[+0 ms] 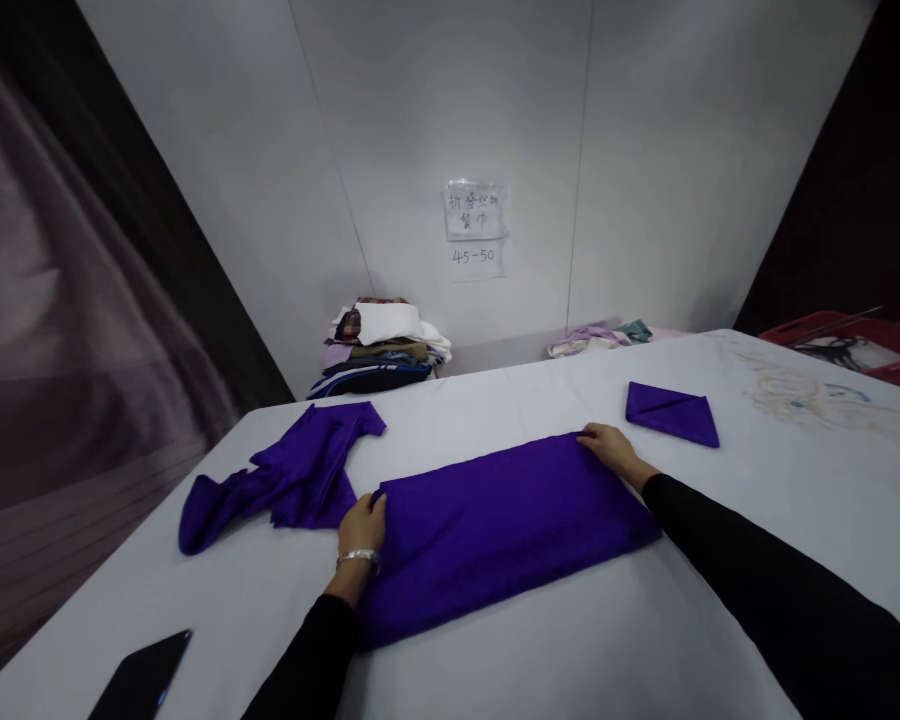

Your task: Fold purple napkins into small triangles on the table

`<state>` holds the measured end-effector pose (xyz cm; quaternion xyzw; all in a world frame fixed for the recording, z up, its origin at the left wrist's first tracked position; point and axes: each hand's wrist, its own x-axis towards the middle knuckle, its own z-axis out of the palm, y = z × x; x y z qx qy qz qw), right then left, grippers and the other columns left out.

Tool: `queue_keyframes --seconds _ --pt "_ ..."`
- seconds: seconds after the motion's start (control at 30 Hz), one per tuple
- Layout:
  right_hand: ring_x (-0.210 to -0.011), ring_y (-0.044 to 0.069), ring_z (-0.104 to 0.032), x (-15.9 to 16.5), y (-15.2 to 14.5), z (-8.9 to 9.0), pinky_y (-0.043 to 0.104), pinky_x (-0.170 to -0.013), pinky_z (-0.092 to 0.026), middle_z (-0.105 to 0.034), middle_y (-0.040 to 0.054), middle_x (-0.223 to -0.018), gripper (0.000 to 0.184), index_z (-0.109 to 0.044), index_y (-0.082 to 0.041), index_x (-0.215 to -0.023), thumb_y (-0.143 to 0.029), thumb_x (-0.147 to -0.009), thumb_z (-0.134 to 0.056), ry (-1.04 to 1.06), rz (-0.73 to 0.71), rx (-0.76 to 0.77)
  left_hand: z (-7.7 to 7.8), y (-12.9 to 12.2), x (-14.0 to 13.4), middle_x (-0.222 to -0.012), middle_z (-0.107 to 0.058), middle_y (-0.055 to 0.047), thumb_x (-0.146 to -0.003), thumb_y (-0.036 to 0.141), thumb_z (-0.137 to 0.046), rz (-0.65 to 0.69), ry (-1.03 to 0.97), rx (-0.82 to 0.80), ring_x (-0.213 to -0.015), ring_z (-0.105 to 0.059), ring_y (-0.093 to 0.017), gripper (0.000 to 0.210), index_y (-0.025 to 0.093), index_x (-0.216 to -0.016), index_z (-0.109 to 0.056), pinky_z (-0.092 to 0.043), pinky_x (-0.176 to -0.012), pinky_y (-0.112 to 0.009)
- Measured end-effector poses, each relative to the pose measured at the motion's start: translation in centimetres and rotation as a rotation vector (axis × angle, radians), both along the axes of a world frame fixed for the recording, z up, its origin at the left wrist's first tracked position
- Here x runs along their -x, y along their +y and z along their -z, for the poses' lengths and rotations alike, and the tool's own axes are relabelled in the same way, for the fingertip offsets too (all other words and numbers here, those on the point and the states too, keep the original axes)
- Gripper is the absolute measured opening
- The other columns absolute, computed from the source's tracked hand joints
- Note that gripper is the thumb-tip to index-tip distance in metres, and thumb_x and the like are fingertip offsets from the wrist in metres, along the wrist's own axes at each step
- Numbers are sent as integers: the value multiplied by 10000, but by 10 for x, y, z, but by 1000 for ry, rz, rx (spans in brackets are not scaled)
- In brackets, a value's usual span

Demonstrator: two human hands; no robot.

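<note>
A purple cloth napkin (pixel 502 530), folded into a long rectangle, lies across the white table in front of me. My left hand (pixel 363 524), with a bracelet at the wrist, pinches its far left corner. At the far right corner, my right hand (pixel 609 446) grips the cloth between thumb and fingers. Beyond that hand sits a second purple napkin (pixel 671 412), folded small with a diagonal edge across its top. To the left, a crumpled purple cloth (pixel 300 470) is spread loosely, close to my left hand.
The white table (pixel 217 610) carries a dark phone-like slab (pixel 142 680) at its near left. Behind its far edge are a stack of folded clothes (pixel 382 350) and a smaller cloth pile (pixel 592 340). A red tray (pixel 892 372) stands at right. A paper sign (pixel 476 225) hangs on the wall.
</note>
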<state>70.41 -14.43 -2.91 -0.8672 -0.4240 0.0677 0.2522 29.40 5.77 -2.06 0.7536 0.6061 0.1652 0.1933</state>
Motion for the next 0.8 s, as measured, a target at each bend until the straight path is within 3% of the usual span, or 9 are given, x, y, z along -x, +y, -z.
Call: queue_keyframes --seconds 0.23,0.43,0.8 --pt "-655 141 -542 -7 11 11 216 -532 -306 -627 6 -713 165 -612 -197 -760 -349 -766 -546 17 28 -4 3 1 -2 -850 -674 -131 -851 407 -326 -14 118 -19 -811 -626 -294 353 184 -926 -589 -431 -634 -332" --pt "-634 138 -527 -9 13 12 218 -516 -287 -611 2 -684 202 -596 -203 -730 -387 -780 -529 12 51 2 3 5 -2 -824 -677 -105 -864 433 -292 -14 148 -60 -783 -630 -265 364 208 -869 -578 -430 -609 -303" --pt "-616 151 -521 -7 17 11 235 -507 -263 -603 12 -652 187 -588 -201 -709 -371 -769 -540 -8 68 5 2 3 -9 -860 -679 -137 -852 424 -305 -23 232 9 -814 -634 -290 368 200 -918 -589 -434 -630 -337"
